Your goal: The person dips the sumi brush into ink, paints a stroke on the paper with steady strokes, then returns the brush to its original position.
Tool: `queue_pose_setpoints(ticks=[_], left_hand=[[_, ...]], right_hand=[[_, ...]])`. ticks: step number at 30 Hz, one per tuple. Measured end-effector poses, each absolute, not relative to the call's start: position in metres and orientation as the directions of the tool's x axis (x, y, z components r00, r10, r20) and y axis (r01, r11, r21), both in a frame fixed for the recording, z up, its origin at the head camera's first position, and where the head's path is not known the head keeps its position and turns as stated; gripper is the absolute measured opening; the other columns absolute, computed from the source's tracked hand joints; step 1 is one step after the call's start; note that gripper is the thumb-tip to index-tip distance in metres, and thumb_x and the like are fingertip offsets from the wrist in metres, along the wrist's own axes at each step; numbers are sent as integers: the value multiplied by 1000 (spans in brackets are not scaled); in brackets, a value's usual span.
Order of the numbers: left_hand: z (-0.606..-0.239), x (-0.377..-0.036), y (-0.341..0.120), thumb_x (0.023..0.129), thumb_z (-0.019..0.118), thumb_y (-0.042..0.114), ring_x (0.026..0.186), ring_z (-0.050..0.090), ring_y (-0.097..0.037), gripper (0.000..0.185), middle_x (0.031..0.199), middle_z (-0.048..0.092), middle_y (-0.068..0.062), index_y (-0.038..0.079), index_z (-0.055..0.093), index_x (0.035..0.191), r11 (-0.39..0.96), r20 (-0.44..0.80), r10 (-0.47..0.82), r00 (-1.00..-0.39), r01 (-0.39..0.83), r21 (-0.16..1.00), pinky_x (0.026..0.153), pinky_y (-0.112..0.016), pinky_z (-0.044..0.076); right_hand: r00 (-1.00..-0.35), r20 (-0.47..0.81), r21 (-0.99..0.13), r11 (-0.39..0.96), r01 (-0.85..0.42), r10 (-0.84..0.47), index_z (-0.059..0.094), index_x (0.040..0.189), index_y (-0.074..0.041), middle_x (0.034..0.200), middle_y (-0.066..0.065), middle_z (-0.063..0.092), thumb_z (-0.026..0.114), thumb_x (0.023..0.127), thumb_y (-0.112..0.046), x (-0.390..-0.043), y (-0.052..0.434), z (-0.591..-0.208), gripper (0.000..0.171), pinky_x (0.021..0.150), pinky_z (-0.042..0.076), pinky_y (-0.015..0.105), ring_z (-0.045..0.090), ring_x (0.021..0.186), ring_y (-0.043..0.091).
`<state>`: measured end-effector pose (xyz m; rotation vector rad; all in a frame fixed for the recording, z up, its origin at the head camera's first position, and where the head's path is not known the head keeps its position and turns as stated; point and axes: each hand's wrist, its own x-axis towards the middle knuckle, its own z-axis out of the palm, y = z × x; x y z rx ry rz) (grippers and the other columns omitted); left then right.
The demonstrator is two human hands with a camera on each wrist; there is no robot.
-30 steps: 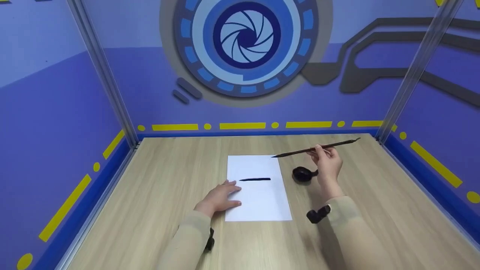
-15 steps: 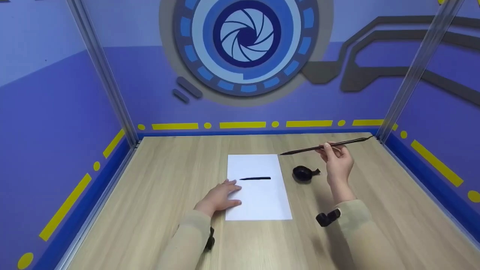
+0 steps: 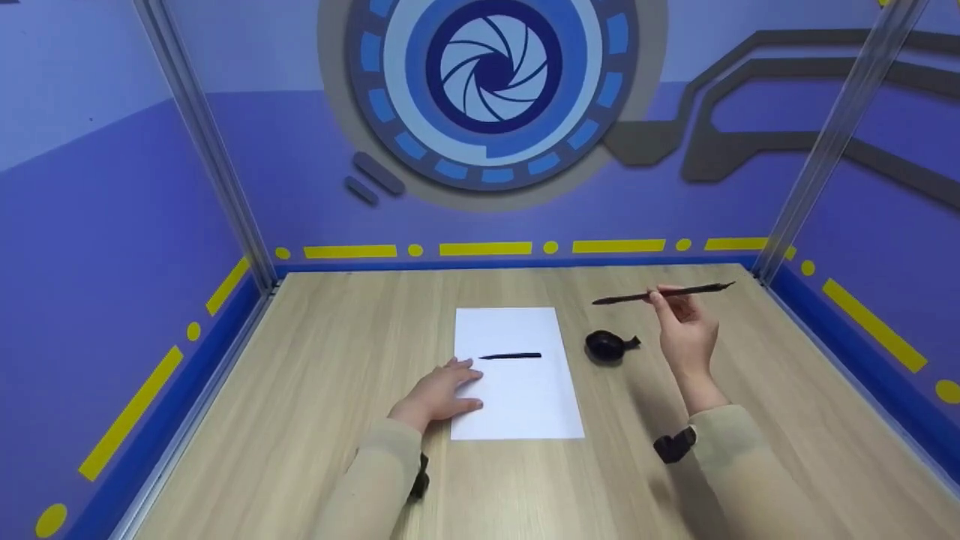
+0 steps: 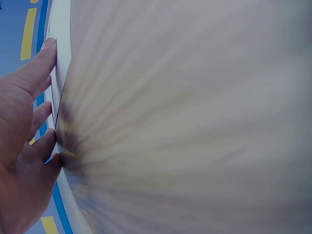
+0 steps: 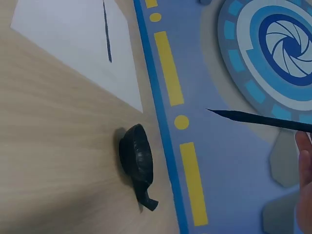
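Observation:
My left hand (image 3: 439,396) rests with spread, straight fingers on the left edge of a white sheet of paper (image 3: 517,412). One thick black ink stroke (image 3: 511,356) runs crosswise on the sheet, near the fingertips. Raised above the table at the right, my right hand (image 3: 688,334) pinches a dark calligraphy brush (image 3: 621,299) between thumb and fingers. Its pointed tip faces left, past the sheet's right edge; the right wrist view also shows the brush (image 5: 258,118) well above the tabletop. Between sheet and right hand sits a small black ink dish (image 3: 604,347) with a short handle.
The light wooden table (image 3: 337,337) is walled by blue panels (image 3: 247,172) at the back and both sides, with metal posts (image 3: 206,135) in the corners. Black wrist cameras (image 3: 675,445) are strapped at both sleeves.
My right hand has moved right, carrying the brush tip from over the sheet's top right corner to beyond its edge. The dish's handle is now uncovered. My left hand has stayed put.

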<state>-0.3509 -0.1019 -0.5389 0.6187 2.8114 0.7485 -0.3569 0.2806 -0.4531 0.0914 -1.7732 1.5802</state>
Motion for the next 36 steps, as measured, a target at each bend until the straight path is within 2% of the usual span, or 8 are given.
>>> queue_pose_setpoints(ticks=[5,9,15,18,23,26,30,36], left_hand=[[-540,-350,-102,96,72,36,159,26,-36,57,165,41,-9,14,57,147,786,-50,428,-902,344,514,130,-55,24],[-542,-351,-103,96,72,36,158,28,-37,56,164,43,-10,13,58,145,780,-38,435,-900,355,516,129,-56,25],[-542,-351,-104,96,72,37,157,28,-37,56,164,43,-11,13,58,145,780,-32,439,-898,363,510,130,-55,25],[-543,-352,-104,96,72,37,157,28,-37,57,164,43,-11,13,58,146,783,-34,438,-898,363,505,129,-56,25],[-542,-352,-104,97,71,38,158,27,-36,57,164,42,-9,15,57,147,789,-41,427,-903,350,505,129,-56,26],[-543,-352,-104,97,70,39,158,27,-35,57,165,41,-8,15,57,147,791,-44,425,-904,348,504,129,-55,26],[-542,-352,-103,96,71,38,158,27,-35,56,164,42,-9,15,58,146,788,-39,426,-904,350,506,130,-55,26],[-540,-351,-103,96,72,37,158,27,-35,57,164,42,-8,15,59,146,786,-40,424,-905,346,512,129,-57,26]], right_hand=[[-620,735,-668,444,-596,274,77,104,3,97,19,78,75,91,0,-356,289,-463,13,79,56,5,69,87,-13],[-518,847,-476,600,-644,115,79,99,-2,93,19,77,78,86,5,-356,299,-471,16,83,50,-1,64,90,-18],[-423,890,-156,759,-633,-170,78,97,-9,92,6,79,83,76,10,-356,315,-482,29,76,55,11,74,82,17],[-397,864,-22,764,-645,-310,77,98,-9,97,5,79,85,72,12,-355,321,-489,34,72,60,30,76,84,24],[-329,802,147,699,-700,-498,76,98,-8,102,8,76,86,68,12,-353,329,-504,38,67,62,34,76,86,23],[-267,771,236,649,-724,-578,76,98,-9,102,8,76,73,94,-4,-355,333,-515,7,66,63,34,75,85,24],[-212,728,324,600,-732,-652,74,96,-8,100,10,76,39,113,-28,-356,334,-523,43,67,63,36,75,85,26],[-294,636,311,585,-749,-714,71,101,-6,108,10,76,62,94,-2,-348,335,-527,12,74,64,38,75,94,27]])
